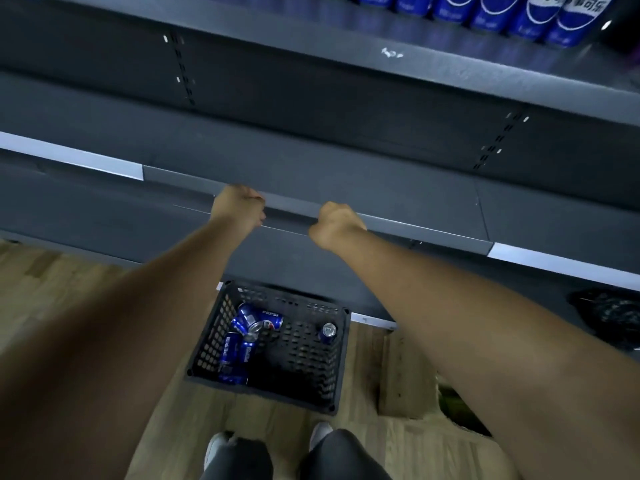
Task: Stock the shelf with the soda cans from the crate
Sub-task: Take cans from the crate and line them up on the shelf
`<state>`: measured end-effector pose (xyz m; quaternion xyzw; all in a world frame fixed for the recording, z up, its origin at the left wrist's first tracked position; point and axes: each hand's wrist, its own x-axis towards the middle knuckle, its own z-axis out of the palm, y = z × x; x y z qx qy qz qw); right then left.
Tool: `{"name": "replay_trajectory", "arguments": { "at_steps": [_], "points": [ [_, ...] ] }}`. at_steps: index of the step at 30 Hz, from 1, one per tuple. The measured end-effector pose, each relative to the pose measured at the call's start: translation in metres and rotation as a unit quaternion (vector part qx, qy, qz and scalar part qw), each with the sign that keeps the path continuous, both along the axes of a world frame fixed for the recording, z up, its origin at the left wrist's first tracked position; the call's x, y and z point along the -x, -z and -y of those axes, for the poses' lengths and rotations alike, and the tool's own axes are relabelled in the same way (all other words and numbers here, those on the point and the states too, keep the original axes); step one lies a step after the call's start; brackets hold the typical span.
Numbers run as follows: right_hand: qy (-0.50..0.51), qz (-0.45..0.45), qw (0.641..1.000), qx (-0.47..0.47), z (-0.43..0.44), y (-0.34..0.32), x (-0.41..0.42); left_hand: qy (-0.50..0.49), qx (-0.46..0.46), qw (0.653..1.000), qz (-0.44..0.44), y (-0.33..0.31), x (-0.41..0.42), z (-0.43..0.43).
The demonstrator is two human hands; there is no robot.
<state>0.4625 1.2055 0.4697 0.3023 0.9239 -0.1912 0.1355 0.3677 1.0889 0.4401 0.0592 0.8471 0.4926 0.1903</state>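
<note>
A black plastic crate (341, 358) stands on the floor below me. Several blue Pepsi cans (256, 322) lie tumbled at its left side, and one can (328, 332) stands upright near its right wall. Both arms reach out over the crate. My left hand (239, 211) and my right hand (336, 223) are at the front edge of the bare grey middle shelf (346, 168), fingers curled into fists. Neither hand shows a can. I cannot tell whether they touch the shelf edge. A row of blue Pepsi cans (540, 15) stands on the upper shelf at the top right.
A dark bottom shelf sits just behind the crate. On it at the right lies a black bag (609, 317). A brown cardboard piece (401, 375) lies on the wooden floor right of the crate. My shoes (218, 448) are just in front of the crate.
</note>
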Motion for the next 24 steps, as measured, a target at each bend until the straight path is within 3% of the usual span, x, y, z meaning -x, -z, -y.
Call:
{"name": "replay_trajectory", "arguments": {
  "at_steps": [12, 19, 24],
  "points": [
    [0.014, 0.035, 0.999, 0.028, 0.097, 0.028, 0.038, 0.035, 0.033, 0.997, 0.053, 0.021, 0.050, 0.109],
    [0.018, 0.060, 0.996, 0.069, 0.128, 0.066, 0.035, 0.041, 0.078, 0.988, 0.126, 0.054, 0.051, 0.161],
    [0.094, 0.037, 0.978, 0.183, 0.127, 0.098, 0.031, 0.020, 0.117, 0.977, 0.176, 0.095, 0.047, 0.176]
  ]
}}
